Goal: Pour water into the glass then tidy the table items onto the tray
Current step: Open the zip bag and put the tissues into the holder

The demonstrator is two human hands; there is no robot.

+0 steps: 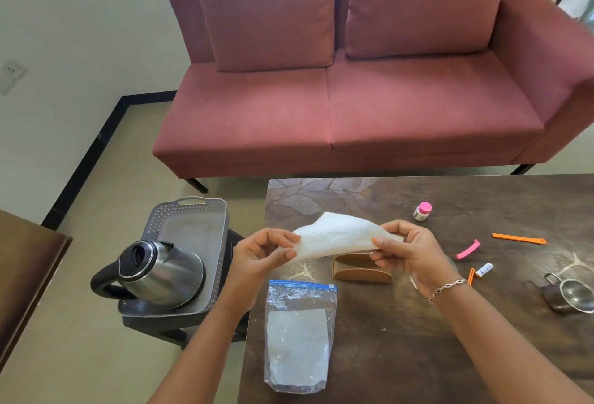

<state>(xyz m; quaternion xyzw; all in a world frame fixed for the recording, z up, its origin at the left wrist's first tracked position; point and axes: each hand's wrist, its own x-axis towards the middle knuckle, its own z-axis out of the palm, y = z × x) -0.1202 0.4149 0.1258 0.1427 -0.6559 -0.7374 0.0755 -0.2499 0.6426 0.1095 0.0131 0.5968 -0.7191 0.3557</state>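
White cloth point(337, 236) is up off the table point(418, 355), stretched between your two hands, long axis left to right, far edge humped up. Your left hand point(260, 252) pinches its left end with thumb and curled fingers; your right hand point(408, 249) pinches the right end the same way. It hangs just above the wooden holder point(360, 270), not touching it as far as I can see.

The tray point(189, 207) is off the table to your left on a low dark stand point(180, 326), so the cloth has to travel leftward. Your left hand is the nearer one, likely the one to carry it over.

Containers: the tray holds the steel kettle point(160, 275) at its near end, lid hole up, handle toward you. The zip bag point(299, 336) lies flat on the table below your hands, seal at the far end, something pale and flat inside; cannot tell what. The steel strainer cup point(569, 296) is at the right edge, contents not readable.

Still loose on the table: the pink-capped bottle point(422, 210), orange clip point(519, 238), pink clip point(467, 250) and small white tube point(484, 270). No glass plainly visible; it may be hidden behind your right wrist.
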